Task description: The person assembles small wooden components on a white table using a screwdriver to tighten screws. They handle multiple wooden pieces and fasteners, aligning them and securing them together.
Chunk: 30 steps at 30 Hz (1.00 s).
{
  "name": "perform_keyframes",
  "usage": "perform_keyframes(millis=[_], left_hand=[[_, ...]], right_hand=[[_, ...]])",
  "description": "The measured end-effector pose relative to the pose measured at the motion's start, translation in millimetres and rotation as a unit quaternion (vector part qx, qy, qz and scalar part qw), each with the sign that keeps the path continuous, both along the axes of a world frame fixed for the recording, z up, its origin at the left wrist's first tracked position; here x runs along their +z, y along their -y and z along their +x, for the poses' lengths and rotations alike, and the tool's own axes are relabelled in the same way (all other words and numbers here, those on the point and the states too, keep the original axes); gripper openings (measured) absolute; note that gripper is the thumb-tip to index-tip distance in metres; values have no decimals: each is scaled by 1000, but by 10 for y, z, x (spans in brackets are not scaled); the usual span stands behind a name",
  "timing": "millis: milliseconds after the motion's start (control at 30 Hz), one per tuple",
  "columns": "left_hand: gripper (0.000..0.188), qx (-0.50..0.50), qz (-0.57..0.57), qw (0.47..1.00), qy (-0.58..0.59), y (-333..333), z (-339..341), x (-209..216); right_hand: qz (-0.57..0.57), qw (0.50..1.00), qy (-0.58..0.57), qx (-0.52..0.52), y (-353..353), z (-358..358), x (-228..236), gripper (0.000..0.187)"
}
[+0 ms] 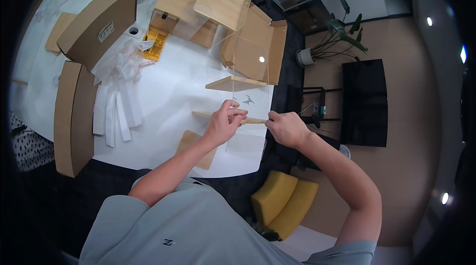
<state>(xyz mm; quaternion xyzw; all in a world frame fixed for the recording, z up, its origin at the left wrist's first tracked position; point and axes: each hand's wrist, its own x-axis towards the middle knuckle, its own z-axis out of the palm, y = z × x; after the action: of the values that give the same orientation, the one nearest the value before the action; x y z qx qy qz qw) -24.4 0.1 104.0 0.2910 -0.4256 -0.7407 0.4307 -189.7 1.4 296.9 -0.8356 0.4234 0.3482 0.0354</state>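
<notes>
The right hand [288, 129] has its fingers closed at the right end of a thin wooden board [254, 121], seen edge-on over the white surface [166, 94]; what they pinch is hidden. The left hand's [223, 126] fingers curl beside the board; whether they grip, I cannot tell.

A cardboard box [110, 10] bears an illegible white label [105, 31], the shirt [198, 215] an emblem [168, 242].
</notes>
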Motion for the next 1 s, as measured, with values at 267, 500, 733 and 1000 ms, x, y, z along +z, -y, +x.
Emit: perform_keyframes(millis=[267, 500, 733, 1000], left_hand=[[22, 8, -8, 1000, 1, -34, -29, -38], [23, 4, 1, 1000, -3, 36, -11, 34], [23, 3, -2, 1000, 5, 8, -11, 2], [23, -2, 0, 1000, 3, -19, 4, 12]], right_hand=[[58, 601, 245, -758, 119, -93, -74, 10], [-83, 950, 147, -262, -54, -106, -118, 18], [-78, 996, -20, -28, -104, 105, 32, 15], [-74, 980, 28, 181, -55, -56, 61, 9]])
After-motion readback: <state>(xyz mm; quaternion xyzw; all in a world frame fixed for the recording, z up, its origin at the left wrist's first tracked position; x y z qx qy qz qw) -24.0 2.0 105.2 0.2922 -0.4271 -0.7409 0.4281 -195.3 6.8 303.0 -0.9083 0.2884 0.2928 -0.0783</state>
